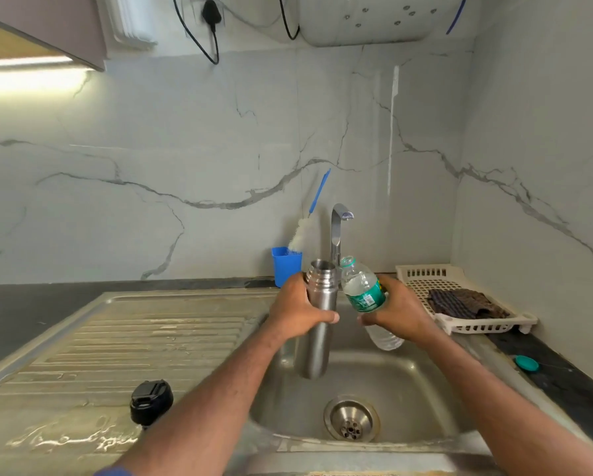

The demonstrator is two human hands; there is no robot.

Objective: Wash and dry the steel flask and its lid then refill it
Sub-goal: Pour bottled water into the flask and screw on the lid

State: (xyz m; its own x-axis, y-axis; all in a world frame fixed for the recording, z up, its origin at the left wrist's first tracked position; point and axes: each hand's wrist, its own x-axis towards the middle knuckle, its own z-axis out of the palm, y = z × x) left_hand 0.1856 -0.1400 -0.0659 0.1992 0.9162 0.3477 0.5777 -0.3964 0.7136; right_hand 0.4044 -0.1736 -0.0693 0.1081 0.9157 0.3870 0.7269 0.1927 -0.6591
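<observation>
Steel flask (317,317) stands upright over the sink (408,379), gripped in my left hand (296,312). Just beside its open mouth, my right hand (396,312) holds the bottle (362,290), neck tilted toward it.

Two bare forearms are seen reaching in from the bottom edge, uncovered from wrist to near the elbow. On the left arm a short strip of blue sleeve (114,471) is glimpsed at the very bottom of the view. No sleeve is shown on the right arm. The left hand (296,309) and right hand (396,312) are worn bare, ungloved.
</observation>
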